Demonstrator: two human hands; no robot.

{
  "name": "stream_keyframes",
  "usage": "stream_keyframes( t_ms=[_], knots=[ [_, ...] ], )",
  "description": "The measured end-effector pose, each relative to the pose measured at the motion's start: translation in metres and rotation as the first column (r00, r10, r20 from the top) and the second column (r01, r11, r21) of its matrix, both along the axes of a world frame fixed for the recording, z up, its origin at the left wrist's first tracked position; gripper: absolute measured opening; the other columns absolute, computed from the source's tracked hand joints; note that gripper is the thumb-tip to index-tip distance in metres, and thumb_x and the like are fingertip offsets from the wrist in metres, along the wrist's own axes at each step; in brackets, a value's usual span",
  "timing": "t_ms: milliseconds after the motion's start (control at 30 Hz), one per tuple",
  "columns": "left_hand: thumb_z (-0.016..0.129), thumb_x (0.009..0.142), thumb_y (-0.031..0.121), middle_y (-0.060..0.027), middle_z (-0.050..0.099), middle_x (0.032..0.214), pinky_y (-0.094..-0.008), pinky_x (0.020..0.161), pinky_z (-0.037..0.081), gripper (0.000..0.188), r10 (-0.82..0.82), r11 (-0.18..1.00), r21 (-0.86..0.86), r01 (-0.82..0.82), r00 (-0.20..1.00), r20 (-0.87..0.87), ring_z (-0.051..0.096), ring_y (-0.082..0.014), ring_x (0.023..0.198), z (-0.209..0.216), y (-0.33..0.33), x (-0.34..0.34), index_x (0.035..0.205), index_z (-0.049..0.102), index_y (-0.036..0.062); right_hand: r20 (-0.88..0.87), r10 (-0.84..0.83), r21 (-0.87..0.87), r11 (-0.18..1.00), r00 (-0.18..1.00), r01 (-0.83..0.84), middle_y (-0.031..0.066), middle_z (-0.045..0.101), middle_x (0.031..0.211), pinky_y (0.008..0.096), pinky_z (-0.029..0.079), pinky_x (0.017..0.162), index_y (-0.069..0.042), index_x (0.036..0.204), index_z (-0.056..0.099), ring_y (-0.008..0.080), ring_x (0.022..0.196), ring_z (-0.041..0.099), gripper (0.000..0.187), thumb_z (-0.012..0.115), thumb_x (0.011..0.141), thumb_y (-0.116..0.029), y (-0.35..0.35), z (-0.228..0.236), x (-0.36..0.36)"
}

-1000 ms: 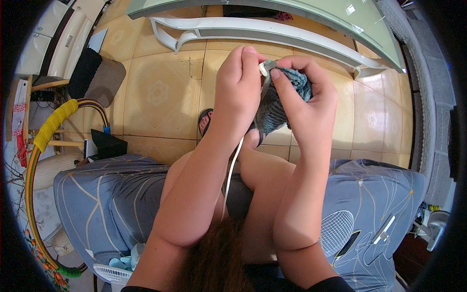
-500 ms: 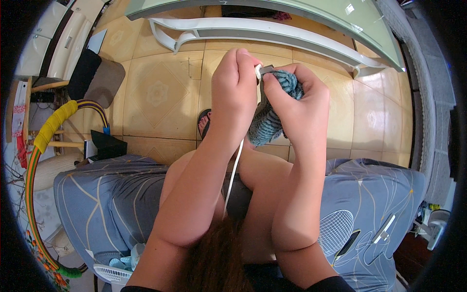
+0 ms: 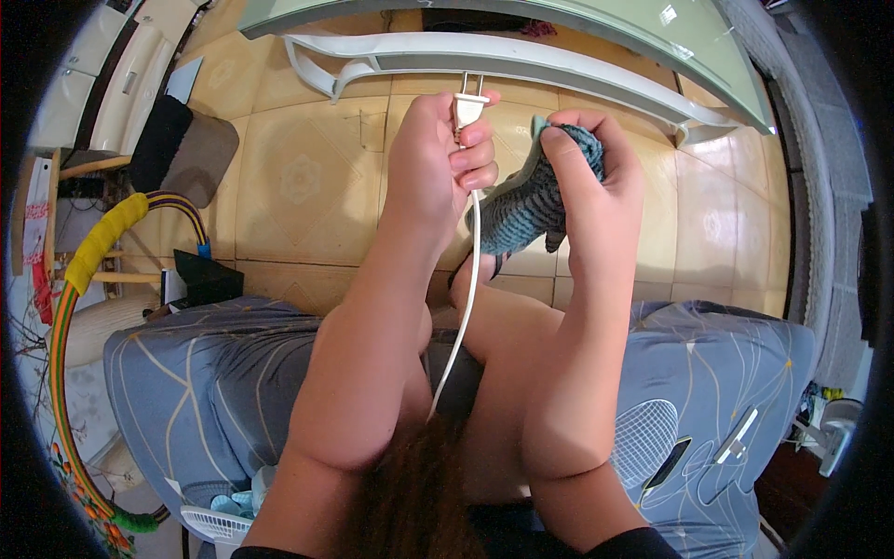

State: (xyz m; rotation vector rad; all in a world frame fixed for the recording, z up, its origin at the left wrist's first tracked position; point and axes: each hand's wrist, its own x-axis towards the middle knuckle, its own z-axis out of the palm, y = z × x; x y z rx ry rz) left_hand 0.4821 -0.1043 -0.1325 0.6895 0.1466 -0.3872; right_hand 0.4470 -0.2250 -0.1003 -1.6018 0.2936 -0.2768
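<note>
My left hand (image 3: 421, 154) is closed around a white two-pin power plug (image 3: 468, 107), whose metal prongs point away from me. From the plug a white cord (image 3: 470, 289) runs down between my forearms toward my lap. My right hand (image 3: 607, 182) pinches the upper end of a soft, ribbed piece of knitwear (image 3: 526, 219), striped blue-grey and black, with a pale green edge. The knitwear hangs down to the left of my right hand, and its exact kind cannot be made out. A gap separates plug and knitwear.
Under my legs is a seat with a grey-blue patterned cover (image 3: 233, 391). On its right lie an electric mosquito racket (image 3: 643, 438), a phone (image 3: 667, 466) and a cabled white device (image 3: 736, 436). Ahead stands a glass-topped table (image 3: 633, 37); a wrapped hoop (image 3: 70, 307) is at left.
My hands have moved apart. The plug has come away from the knitwear, and its prongs now show pointing forward. My right hand with the knitwear has shifted slightly right.
</note>
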Motion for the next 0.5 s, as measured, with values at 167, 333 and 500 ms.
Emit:
stream_keyframes(
  t_ms=[167, 333, 500],
  knots=[
    [0.037, 0.090, 0.025, 0.0029, 0.040, 0.070, -0.0198, 0.049, 0.028, 0.043, -0.059, 0.994, 0.098, 0.055, 0.998, 0.034, 0.030, -0.0048, 0.053, 0.002, -0.007, -0.005, 0.115, 0.046, -0.0082, 0.004, -0.031, -0.031, 0.999, 1.000, 0.031, 0.0014, 0.054, 0.066, 0.0208, 0.040, 0.053, 0.001, 0.087, 0.058, 0.0056, 0.059, 0.046, 0.017, 0.063, 0.076, -0.012, -0.002, -0.003, 0.002],
    [0.038, 0.093, 0.022, 0.0025, 0.045, 0.071, -0.0190, 0.048, 0.029, 0.035, -0.040, 0.981, 0.191, 0.025, 0.997, 0.073, 0.033, -0.0038, 0.054, 0.007, -0.014, -0.008, 0.110, 0.051, -0.0064, 0.054, 0.024, 0.023, 0.999, 0.998, -0.025, 0.0045, 0.057, 0.066, 0.0223, 0.044, 0.049, 0.003, 0.085, 0.056, 0.0071, 0.055, 0.053, 0.011, 0.061, 0.078, -0.005, 0.002, 0.001, 0.001],
    [0.044, 0.094, 0.022, 0.0005, 0.050, 0.063, -0.0220, 0.049, 0.036, 0.027, 0.006, 0.863, 0.497, -0.093, 0.985, 0.174, 0.041, -0.0049, 0.056, 0.007, -0.028, -0.015, 0.090, 0.059, -0.0009, 0.077, 0.005, -0.025, 1.000, 0.997, -0.003, 0.0059, 0.058, 0.066, 0.0231, 0.045, 0.050, 0.003, 0.082, 0.056, 0.0083, 0.054, 0.054, 0.010, 0.061, 0.078, -0.004, 0.007, 0.000, 0.002]
  ],
)
